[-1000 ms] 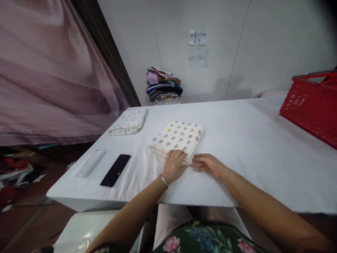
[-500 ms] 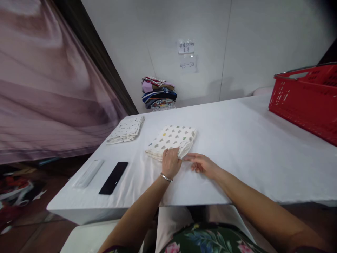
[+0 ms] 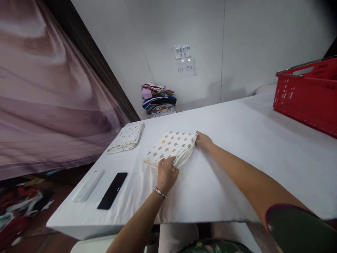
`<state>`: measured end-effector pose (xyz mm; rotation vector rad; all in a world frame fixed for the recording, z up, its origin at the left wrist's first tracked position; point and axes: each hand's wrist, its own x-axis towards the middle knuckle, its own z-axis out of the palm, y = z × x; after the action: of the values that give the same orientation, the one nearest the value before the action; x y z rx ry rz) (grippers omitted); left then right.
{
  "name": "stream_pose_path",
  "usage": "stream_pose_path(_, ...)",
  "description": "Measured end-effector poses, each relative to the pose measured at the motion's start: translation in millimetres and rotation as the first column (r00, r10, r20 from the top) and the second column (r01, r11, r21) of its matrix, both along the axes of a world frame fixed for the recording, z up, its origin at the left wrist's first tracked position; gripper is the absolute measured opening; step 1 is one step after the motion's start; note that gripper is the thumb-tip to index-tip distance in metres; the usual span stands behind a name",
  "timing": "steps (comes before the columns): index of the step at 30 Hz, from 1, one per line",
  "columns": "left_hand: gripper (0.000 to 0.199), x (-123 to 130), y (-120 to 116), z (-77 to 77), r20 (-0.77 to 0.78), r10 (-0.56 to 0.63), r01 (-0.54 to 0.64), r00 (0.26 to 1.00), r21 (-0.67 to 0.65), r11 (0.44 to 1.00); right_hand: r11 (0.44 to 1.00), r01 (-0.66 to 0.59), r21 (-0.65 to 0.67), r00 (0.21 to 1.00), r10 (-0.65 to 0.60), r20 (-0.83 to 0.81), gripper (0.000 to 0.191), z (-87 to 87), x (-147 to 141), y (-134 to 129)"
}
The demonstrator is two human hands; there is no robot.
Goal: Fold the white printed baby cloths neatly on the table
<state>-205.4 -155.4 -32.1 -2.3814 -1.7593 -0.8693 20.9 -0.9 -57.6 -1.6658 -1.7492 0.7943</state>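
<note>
A folded white cloth [image 3: 171, 144] with grey, yellow and green printed motifs lies on the white-covered table [image 3: 226, 175] in front of me. My left hand [image 3: 167, 172], with a bracelet at the wrist, grips the near right corner of the cloth between thumb and fingers. At its far right corner, my right hand [image 3: 204, 141] pinches the edge; part of those fingers is hidden. Loose layers show along the cloth's right side, between my two hands.
Another folded printed cloth [image 3: 126, 137] lies at the left. A black phone-like slab [image 3: 112, 190] and a slim whitish packet [image 3: 88, 186] are nearer. A red basket [image 3: 306, 100] stands at the right. Folded fabrics [image 3: 158, 100] are stacked by the wall, below paper signs [image 3: 184, 59].
My right hand has moved from beside my left hand, away from me to the cloth's far right corner, and taken hold there. My left hand stays on the near corner. The view has shifted slightly.
</note>
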Motion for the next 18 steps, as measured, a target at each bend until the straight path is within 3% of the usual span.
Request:
stream_pose_path(6,0.045,-6.4,-1.8,-5.4,-0.035,-0.063,0.064,0.997,0.036,0.997,0.984,-0.143,0.109,0.982,0.126,0.144,0.034,-1.1,9.7,17.2)
stream_pose_path(10,0.046,-4.7,-9.0,-13.9,-0.129,-0.164,0.167,0.978,0.016,0.986,0.975,-0.153,0.163,0.972,0.119,0.202,0.036,-8.4,15.7,13.9)
stream_pose_path(18,0.052,-0.2,-20.4,-14.3,-0.143,-0.207,0.204,0.968,-0.036,0.978,0.979,-0.136,0.149,0.971,0.103,0.214,0.040,-10.2,18.4,13.3)
